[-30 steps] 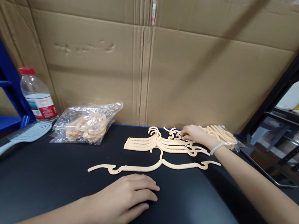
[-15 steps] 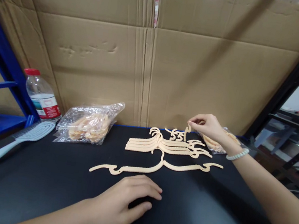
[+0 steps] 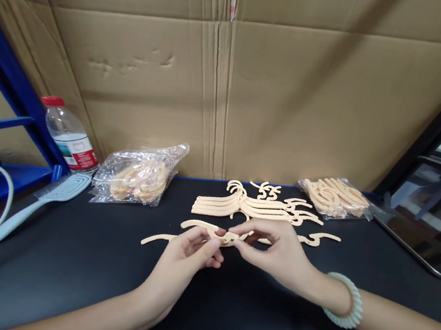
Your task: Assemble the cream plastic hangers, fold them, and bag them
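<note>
Both hands meet over the near middle of the black table. My left hand (image 3: 186,264) pinches a cream plastic hanger piece (image 3: 199,224) whose curved arm points left. Fingers of my right hand (image 3: 279,252) are closed on a small cream hook piece (image 3: 239,238) touching it; where the two join is partly hidden. Behind the hands lies an unfolded cream hanger (image 3: 325,237), its middle covered by them. Beyond it is a stack of cream hangers (image 3: 215,205), with several loose hooks (image 3: 269,189) at the back.
Clear bags of cream parts lie at back left (image 3: 141,179) and back right (image 3: 330,196). On the left are a bottle (image 3: 75,142), a blue hairbrush (image 3: 53,192) and a white cable (image 3: 9,202). A dark flat panel (image 3: 429,241) is at right. Cardboard (image 3: 341,107) stands behind.
My right hand has come from the back with the hook piece to the middle. My left hand has lifted and now holds a hanger piece. The view has tilted down.
</note>
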### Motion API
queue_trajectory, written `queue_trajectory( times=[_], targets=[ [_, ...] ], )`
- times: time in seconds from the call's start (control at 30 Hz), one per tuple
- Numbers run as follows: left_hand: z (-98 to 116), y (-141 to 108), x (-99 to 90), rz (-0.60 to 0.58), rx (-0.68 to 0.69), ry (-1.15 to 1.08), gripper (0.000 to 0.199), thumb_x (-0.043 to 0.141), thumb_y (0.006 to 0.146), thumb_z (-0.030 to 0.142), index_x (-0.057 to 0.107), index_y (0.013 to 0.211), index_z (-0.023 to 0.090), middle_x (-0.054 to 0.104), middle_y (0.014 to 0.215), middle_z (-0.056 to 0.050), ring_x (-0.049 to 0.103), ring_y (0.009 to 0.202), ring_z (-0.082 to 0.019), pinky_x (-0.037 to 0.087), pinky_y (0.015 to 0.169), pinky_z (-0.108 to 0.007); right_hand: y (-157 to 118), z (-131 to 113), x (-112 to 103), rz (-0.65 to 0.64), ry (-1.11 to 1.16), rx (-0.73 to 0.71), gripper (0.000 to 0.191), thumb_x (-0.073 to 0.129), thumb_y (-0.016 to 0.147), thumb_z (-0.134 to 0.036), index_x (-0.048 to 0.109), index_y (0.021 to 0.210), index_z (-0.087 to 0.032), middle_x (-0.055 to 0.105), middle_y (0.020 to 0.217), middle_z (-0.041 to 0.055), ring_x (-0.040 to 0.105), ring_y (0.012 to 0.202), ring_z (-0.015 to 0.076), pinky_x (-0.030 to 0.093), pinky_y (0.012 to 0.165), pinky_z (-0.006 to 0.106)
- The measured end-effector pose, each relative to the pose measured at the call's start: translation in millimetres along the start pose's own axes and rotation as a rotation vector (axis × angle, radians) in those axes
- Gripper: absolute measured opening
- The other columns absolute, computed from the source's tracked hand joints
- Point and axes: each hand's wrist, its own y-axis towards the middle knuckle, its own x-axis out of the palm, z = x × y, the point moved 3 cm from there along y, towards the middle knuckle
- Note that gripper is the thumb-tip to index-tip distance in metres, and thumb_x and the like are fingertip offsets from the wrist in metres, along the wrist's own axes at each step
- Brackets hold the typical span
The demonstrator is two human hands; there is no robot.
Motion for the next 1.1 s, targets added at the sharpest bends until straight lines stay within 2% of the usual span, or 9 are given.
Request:
queue_trajectory(
  times=[0.13,0.27,0.4,0.47,0.57,0.7,0.83,0.97,1.1],
  targets=[
    [-0.9,3.1,-7.6,0.101,-0.016,-0.052,0.023,0.068,0.081,0.036,0.060,0.082,0.015,0.065,0.081,-0.002,0.059,0.070,-0.011,0.050,0.064,-0.022,6.5,2.9,-5.6,-0.088,-0.179,-0.115,0.011,0.064,0.084,-0.026,0.072,0.090,-0.020,0.071,0.080,0.0027,0.064,0.074,0.0147,0.051,0.066,0.026],
    [-1.7,8.3,-18.0,0.197,-0.007,-0.126,0.025,0.064,0.083,0.039,0.054,0.086,0.017,0.070,0.085,-0.006,0.062,0.066,-0.013,0.051,0.062,-0.024,21.8,29.0,-29.2,-0.045,-0.546,-0.222,0.014,0.057,0.089,-0.021,0.070,0.092,-0.018,0.069,0.085,0.0061,0.061,0.082,0.0184,0.048,0.076,0.032],
    [4.7,15.7,-27.7,0.258,0.055,-0.156,0.029,0.070,0.078,0.038,0.052,0.080,0.016,0.068,0.074,-0.003,0.058,0.060,-0.010,0.049,0.060,-0.022,31.2,68.8,-47.9,-0.130,-0.844,-0.083,0.010,0.060,0.082,-0.012,0.069,0.083,-0.016,0.067,0.082,0.0083,0.059,0.081,0.0219,0.047,0.072,0.033],
    [9.4,20.3,-32.6,0.273,0.077,-0.165,0.030,0.072,0.075,0.037,0.052,0.079,0.015,0.067,0.073,-0.003,0.058,0.062,-0.010,0.048,0.061,-0.021,30.6,81.7,-50.5,-0.176,-0.869,-0.016,0.005,0.064,0.080,-0.014,0.067,0.078,-0.016,0.065,0.081,0.0079,0.059,0.082,0.0220,0.046,0.072,0.032],
    [16.8,27.9,-40.6,0.286,0.104,-0.183,0.032,0.076,0.070,0.036,0.055,0.080,0.014,0.066,0.073,-0.002,0.059,0.066,-0.010,0.049,0.065,-0.021,27.8,88.7,-48.8,-0.180,-0.843,-0.005,0.008,0.062,0.082,-0.018,0.063,0.074,-0.017,0.063,0.079,0.0066,0.057,0.081,0.0206,0.045,0.071,0.031],
    [24.6,36.4,-52.3,0.324,0.141,-0.206,0.033,0.082,0.064,0.032,0.059,0.079,0.013,0.065,0.072,-0.001,0.059,0.069,-0.009,0.049,0.069,-0.019,29.9,82.6,-51.7,-0.106,-0.771,-0.025,0.008,0.058,0.084,-0.019,0.056,0.076,-0.018,0.062,0.077,0.0040,0.056,0.072,0.0175,0.044,0.065,0.029],
    [30.4,40.1,-59.9,0.339,0.189,-0.212,0.032,0.085,0.059,0.027,0.061,0.076,0.013,0.064,0.075,0.000,0.058,0.069,-0.008,0.049,0.068,-0.017,33.5,62.5,-66.2,-0.013,-0.666,-0.002,0.007,0.055,0.087,-0.023,0.054,0.081,-0.019,0.064,0.077,0.0022,0.060,0.070,0.0171,0.045,0.065,0.029],
    [34.8,39.8,-59.4,0.277,0.219,-0.223,0.027,0.083,0.062,0.025,0.063,0.075,0.013,0.061,0.077,0.001,0.055,0.068,-0.006,0.048,0.064,-0.015,24.9,37.6,-79.8,0.102,-0.598,-0.058,0.011,0.055,0.088,-0.028,0.056,0.095,-0.020,0.066,0.086,0.0043,0.064,0.081,0.0191,0.050,0.072,0.031],
    [34.0,37.0,-53.4,0.156,0.153,-0.300,0.021,0.081,0.067,0.022,0.066,0.077,0.012,0.057,0.076,0.001,0.051,0.067,-0.005,0.047,0.063,-0.013,6.4,24.4,-81.3,0.138,-0.672,-0.149,0.016,0.050,0.091,-0.025,0.060,0.103,-0.021,0.067,0.089,0.0053,0.063,0.078,0.0180,0.050,0.068,0.029]
  ],
)
